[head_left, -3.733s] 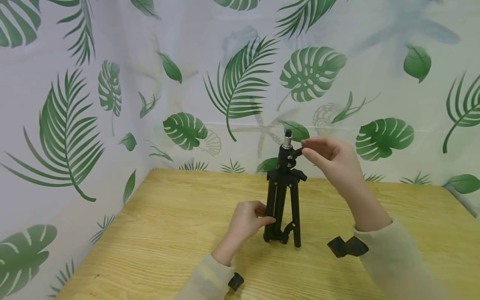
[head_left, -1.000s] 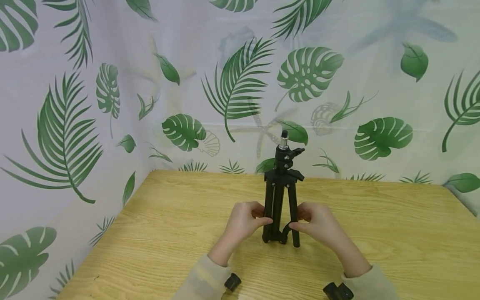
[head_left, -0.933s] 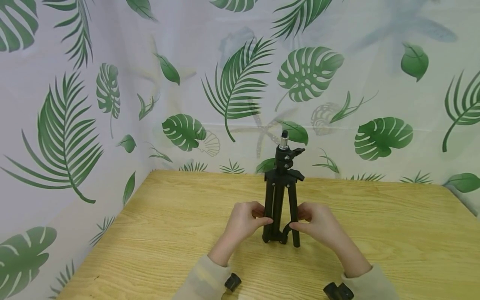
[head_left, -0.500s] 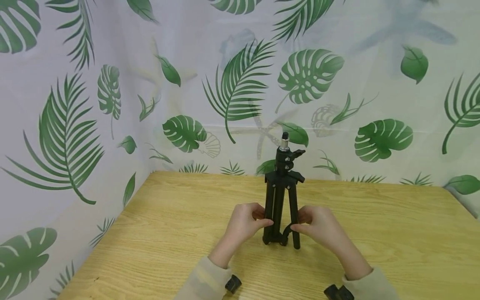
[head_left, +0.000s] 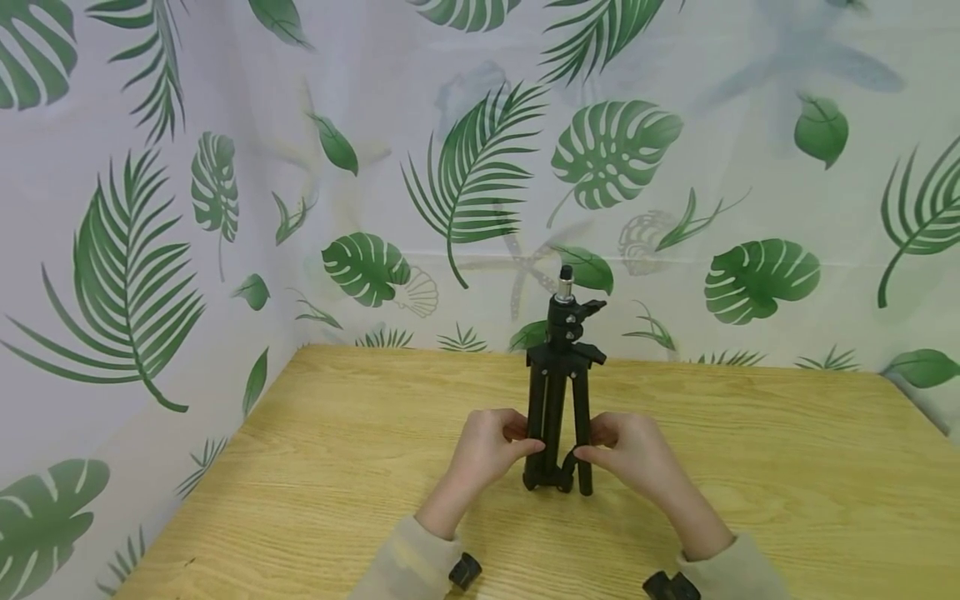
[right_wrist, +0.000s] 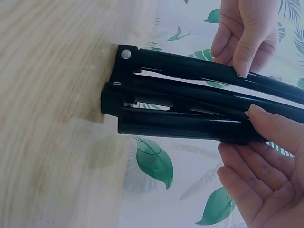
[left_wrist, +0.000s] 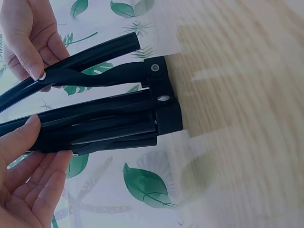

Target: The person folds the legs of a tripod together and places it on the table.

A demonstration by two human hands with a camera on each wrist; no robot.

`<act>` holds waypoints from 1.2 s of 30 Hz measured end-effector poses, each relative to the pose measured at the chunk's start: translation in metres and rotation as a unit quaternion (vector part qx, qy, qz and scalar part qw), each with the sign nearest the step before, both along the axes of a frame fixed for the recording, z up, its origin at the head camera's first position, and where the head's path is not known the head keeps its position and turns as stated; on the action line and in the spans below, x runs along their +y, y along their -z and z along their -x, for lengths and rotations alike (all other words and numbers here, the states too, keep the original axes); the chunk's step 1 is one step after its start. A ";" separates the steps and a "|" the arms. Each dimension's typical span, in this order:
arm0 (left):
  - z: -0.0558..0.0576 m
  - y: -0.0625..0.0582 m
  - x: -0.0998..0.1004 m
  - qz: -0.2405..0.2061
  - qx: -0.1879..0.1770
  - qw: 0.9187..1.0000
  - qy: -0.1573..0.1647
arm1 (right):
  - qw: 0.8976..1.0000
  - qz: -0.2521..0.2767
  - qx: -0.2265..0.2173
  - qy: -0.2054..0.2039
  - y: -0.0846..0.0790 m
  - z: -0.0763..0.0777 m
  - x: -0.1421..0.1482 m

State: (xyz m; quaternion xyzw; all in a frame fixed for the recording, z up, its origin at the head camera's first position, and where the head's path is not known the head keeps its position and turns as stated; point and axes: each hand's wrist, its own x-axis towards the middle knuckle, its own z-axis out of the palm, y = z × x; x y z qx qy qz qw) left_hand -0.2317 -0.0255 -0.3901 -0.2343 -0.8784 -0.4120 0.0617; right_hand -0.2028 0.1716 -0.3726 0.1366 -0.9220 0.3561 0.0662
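Observation:
A black tripod stand (head_left: 556,400) stands upright on the wooden table, its legs folded down close to the centre column. Its top ends in a silver stud with a black tip. My left hand (head_left: 483,446) pinches the left leg low down, thumb in front and fingers behind. On the opposite side my right hand (head_left: 633,450) holds the right leg (head_left: 582,408) at about the same height. That leg leans slightly outward from the others. In the left wrist view the bottom bracket (left_wrist: 166,97) sits close over the table, with brace arms joined to it.
The table (head_left: 337,433) has a light wood grain. Behind it and to the left hang white curtains (head_left: 480,167) printed with green leaves. Dark wrist-worn pieces (head_left: 671,586) show by the sleeves.
My right hand has come down from the upper knob to the right leg. Over the last half second that leg has shifted slightly inward. My left hand keeps its hold.

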 end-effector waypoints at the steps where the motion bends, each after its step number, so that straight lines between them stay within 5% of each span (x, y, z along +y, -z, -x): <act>1: 0.000 0.000 0.000 -0.002 0.000 1.000 0.000 | 1.000 0.001 0.004 0.002 0.000 0.000 0.000; 36: 0.001 0.002 0.001 -0.008 0.011 1.000 0.003 | 0.997 0.033 0.064 0.018 0.016 0.005 -0.010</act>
